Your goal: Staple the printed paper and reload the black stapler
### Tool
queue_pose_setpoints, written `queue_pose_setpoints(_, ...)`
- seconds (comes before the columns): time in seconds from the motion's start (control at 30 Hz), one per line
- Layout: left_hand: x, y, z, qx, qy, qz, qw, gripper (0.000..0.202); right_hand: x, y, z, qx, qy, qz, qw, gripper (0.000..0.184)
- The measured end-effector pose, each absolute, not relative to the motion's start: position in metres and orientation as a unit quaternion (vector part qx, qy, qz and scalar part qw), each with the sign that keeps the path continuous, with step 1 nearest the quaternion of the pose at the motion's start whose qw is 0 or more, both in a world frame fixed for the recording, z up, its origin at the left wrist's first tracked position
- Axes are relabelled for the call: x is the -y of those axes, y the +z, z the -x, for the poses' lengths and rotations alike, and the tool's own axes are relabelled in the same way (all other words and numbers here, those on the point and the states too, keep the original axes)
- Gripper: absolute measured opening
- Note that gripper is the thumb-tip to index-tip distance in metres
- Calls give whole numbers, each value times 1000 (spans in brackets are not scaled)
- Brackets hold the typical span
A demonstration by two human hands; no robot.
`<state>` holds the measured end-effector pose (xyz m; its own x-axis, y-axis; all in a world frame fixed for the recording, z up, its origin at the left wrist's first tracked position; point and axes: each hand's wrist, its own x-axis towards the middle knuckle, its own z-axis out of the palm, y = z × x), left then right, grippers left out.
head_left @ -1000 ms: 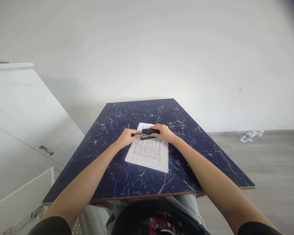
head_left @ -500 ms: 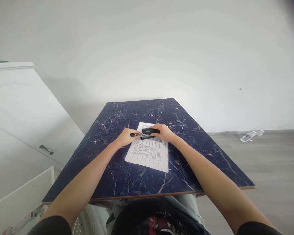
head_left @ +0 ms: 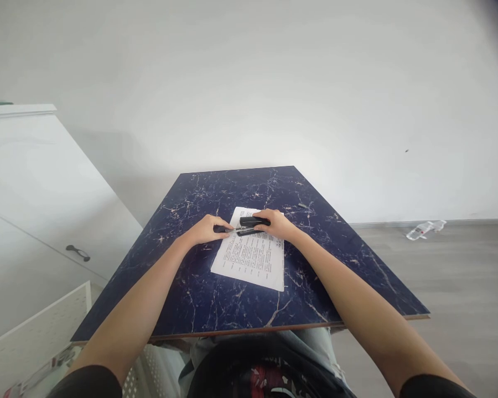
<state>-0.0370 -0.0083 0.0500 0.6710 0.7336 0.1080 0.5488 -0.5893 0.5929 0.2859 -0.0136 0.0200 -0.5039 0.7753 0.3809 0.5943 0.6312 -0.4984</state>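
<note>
Okay, head view, the only one. Paper [head_left: 249,260] is my landmark, lying flat on the blue table [head_left: 249,312]. The black stapler [head_left: 253,221] sits over the paper's far half, with a gap showing between its top arm and base. My right hand [head_left: 276,224] is gripping the stapler's right end, over the paper's right edge, thumb on the near side. My left hand [head_left: 206,229], at the paper's left edge, is pinching a dark piece with a silver end [head_left: 221,228] that points at the stapler's mouth. Can't tell if it's a separate tool or part of the stapler.

Change: half a second ago my left fingers were closer to the stapler; now they've backed off a bit leftward, and more of the dark piece shows. Stapler and right hand practically the same. My read: right hand steadies, left does the fiddling, and the silver end is being eased outward; stapler's insides too small to check.

Rest: small grey bit [head_left: 302,205] beyond the paper, to its right. Clear plastic thing [head_left: 425,229] on the floor, well right of the paper.
</note>
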Motion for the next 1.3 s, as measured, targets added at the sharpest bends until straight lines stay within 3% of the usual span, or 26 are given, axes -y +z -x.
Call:
queue_pose_setpoints(0.2, -1, 37, 40, -355, 189, -857, 323, 30, 15, 23, -287, 839, 189, 418, 293, 58)
queue_pose_setpoints(0.5, 5, 22, 6, -373, 257, -846, 282, 39, 14, 22, -284, 826, 212, 419, 311, 60)
queue_pose_setpoints(0.7, 8, 17, -15, -353, 249, -840, 329, 40, 8, 19, -284, 825, 211, 414, 322, 54)
queue_pose_setpoints(1.13, 11, 21, -19, -384, 262, -835, 295, 32, 8, 17, -279, 846, 156, 410, 304, 35)
queue_pose_setpoints(1.3, 5, 25, -3, -417, 297, -842, 173, 21, 14, 28, -281, 821, 154, 439, 332, 27)
